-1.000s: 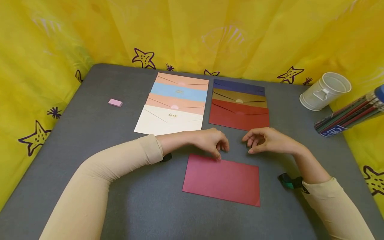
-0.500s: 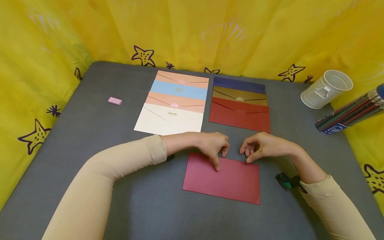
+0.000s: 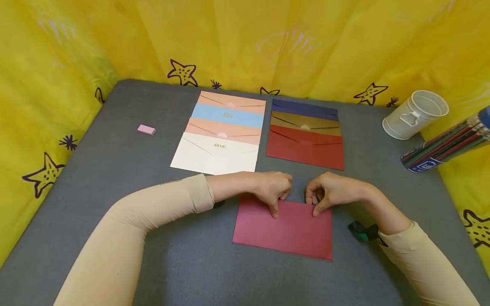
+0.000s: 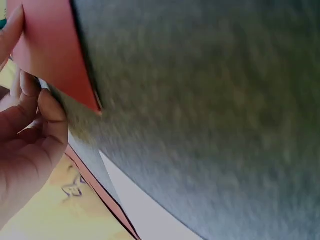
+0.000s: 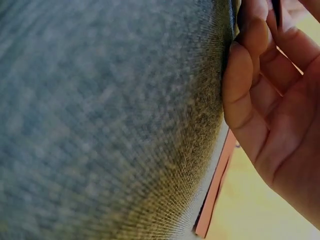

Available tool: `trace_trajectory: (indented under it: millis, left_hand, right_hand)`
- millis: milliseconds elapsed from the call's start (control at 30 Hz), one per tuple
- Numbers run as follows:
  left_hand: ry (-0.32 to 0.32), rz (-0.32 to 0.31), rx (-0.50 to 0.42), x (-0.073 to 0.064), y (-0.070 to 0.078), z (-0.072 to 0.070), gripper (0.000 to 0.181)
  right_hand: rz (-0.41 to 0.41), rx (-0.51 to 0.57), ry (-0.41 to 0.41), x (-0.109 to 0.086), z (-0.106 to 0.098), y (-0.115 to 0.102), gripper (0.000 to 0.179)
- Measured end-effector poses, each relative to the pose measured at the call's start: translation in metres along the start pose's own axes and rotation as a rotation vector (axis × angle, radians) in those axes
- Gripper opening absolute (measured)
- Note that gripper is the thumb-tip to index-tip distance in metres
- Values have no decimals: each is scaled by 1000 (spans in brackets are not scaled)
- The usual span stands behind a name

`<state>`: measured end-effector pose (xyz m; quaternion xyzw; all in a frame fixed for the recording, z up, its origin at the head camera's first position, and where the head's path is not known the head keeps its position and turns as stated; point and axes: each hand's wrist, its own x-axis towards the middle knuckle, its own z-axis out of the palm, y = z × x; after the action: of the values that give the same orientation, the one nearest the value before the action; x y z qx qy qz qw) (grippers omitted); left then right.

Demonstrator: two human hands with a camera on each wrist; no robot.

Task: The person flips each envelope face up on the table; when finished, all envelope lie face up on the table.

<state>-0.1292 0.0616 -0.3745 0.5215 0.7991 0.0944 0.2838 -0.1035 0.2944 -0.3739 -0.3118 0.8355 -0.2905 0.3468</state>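
In the head view a plain dark pink envelope (image 3: 283,231) lies nearest the person on the grey table. My left hand (image 3: 272,187) pinches its far edge left of the middle, thumb on the upper face and fingers behind the edge. Close to the far right corner, my right hand (image 3: 334,190) grips the same edge in the same way. One corner of the envelope (image 4: 55,55) and the left hand's curled fingers (image 4: 47,117) show in the left wrist view. The right wrist view has the curled right hand (image 5: 280,105), with the envelope mostly out of sight.
Behind the left hand lie overlapping envelopes, a white envelope (image 3: 214,159) frontmost. Farther right, a red envelope (image 3: 306,148) overlaps gold and blue ones. A pink eraser (image 3: 146,129) lies left. A white metal cup (image 3: 405,121) and a pencil tub (image 3: 432,153) stand right.
Both hands have come toward the person onto the dark pink envelope's far edge. The right thumb has moved from beyond the edge onto its face. The other envelopes have stayed put.
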Motion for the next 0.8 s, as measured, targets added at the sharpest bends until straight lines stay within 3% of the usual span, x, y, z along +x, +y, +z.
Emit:
trace_trajectory:
  millis: [133,400,600,800]
  left_hand:
    - [25,-16,-62,-2,-8,-10,40]
    - [125,-16,-318,-9,-35,-35,30]
    - [244,-37,-492,-17,-53,-50,24]
    - [357,-113,-748,-22,-67,-54,28]
  right_hand:
    - [-2,65,5,-3,-5,3,19]
    - [-68,285,27,-19,-22,18,13]
    - [-64,281,146,-34,-36,29,9]
    - [-19,312,274,-50,-46,40,5]
